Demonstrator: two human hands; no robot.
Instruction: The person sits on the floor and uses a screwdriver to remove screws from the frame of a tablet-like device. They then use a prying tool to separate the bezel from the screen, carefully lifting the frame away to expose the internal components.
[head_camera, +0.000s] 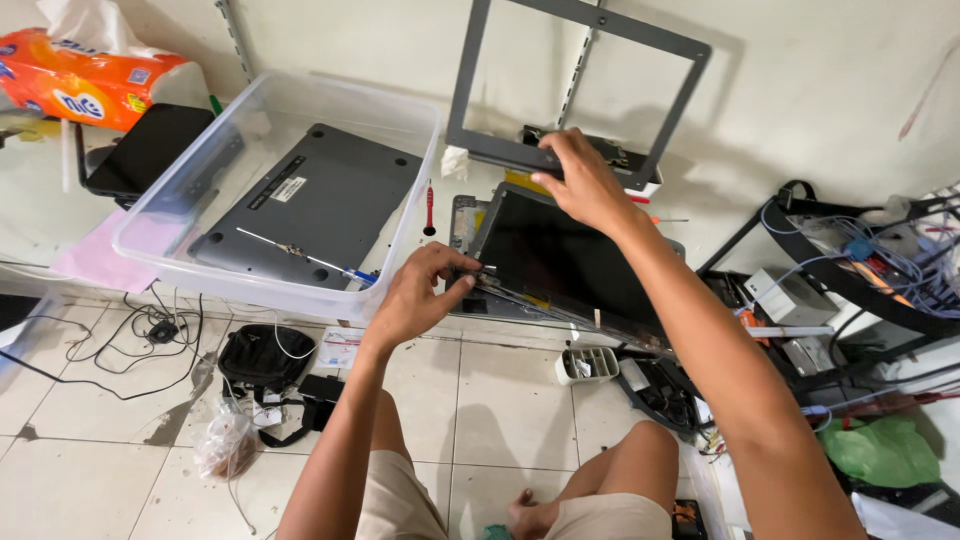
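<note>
A dark laptop screen panel (560, 260) lies tilted on the white work surface. My left hand (420, 295) pinches its near left corner by the hinge. My right hand (585, 180) grips the panel's far top edge. Just behind my right hand, a grey screen bezel frame (575, 160) leans upright against the wall.
A clear plastic bin (180, 205) at left holds a grey laptop bottom cover (320, 205) and a thin screwdriver (305, 258). A red screwdriver (430, 208) lies beside the bin. An orange tissue pack (75, 85) sits far left. Cables, a black pouch (265, 355) and parts clutter the tiled floor.
</note>
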